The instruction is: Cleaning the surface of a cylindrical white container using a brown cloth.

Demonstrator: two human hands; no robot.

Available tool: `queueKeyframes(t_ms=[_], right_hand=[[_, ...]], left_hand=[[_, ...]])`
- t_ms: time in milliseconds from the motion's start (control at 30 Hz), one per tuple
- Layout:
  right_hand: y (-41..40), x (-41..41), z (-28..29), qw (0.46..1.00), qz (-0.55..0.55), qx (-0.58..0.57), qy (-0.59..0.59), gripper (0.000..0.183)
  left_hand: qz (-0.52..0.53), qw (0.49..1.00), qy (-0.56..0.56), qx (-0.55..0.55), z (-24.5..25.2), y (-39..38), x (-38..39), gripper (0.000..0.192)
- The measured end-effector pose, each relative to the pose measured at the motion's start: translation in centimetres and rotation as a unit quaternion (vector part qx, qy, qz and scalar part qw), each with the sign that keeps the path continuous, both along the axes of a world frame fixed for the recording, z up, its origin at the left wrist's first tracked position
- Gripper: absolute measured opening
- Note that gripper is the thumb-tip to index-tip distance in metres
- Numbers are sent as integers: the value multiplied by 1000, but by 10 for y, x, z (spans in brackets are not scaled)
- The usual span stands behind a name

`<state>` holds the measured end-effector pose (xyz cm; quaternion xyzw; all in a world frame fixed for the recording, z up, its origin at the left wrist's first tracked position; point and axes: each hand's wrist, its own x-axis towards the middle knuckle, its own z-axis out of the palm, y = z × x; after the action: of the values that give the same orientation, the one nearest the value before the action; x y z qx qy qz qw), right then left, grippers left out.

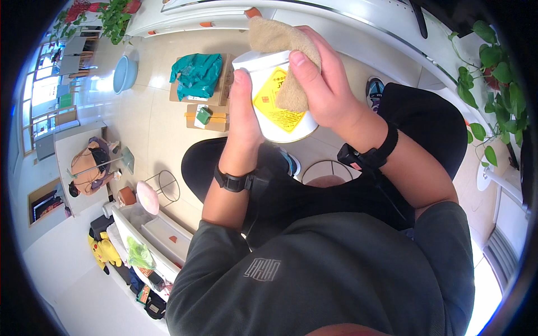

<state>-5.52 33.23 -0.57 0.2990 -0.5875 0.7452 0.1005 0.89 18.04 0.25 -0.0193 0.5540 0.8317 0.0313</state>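
Observation:
A white round can (pixel 260 80) with a yellow diamond-shaped label (pixel 271 98) is held up above my lap. The label bears writing. My left hand (pixel 245 109) grips the can's left side, its thumb along the wall near the top rim and its other fingers hidden behind. On the opposite side, my right hand (pixel 323 84) presses a beige cloth (pixel 290 40) against the can, thumb over the cloth. The cloth drapes across the rim and down over part of the label.
Cardboard boxes (pixel 193 122) lie on the floor ahead, a teal plastic bag (pixel 197 75) on one. A light-blue basin (pixel 125 74) stands farther left. White drawers (pixel 185 26) run along the front; a pink-seated stool (pixel 148 197) is at left. A person (pixel 94 166) is beyond.

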Motion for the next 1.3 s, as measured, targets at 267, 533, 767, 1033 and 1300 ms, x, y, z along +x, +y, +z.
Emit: queueKeyframes(t_ms=[267, 533, 767, 1033, 1300], right_hand=[[-3, 9, 14, 937, 58, -148, -311, 39], [22, -17, -6, 866, 102, -267, -411, 56], [26, -5, 2, 936, 110, -162, -292, 60], [25, 10, 7, 962, 128, -57, -235, 63], [2, 32, -13, 969, -34, 214, 119, 69]], left_hand=[[11, 992, -66, 109, 10, 6, -5, 88], [35, 997, -37, 54, 4, -15, -9, 90], [51, 999, -5, 0, 1, -18, -12, 87], [54, 998, -5, 24, -4, -8, -12, 87], [104, 994, -27, -5, -1, -8, -18, 90]])
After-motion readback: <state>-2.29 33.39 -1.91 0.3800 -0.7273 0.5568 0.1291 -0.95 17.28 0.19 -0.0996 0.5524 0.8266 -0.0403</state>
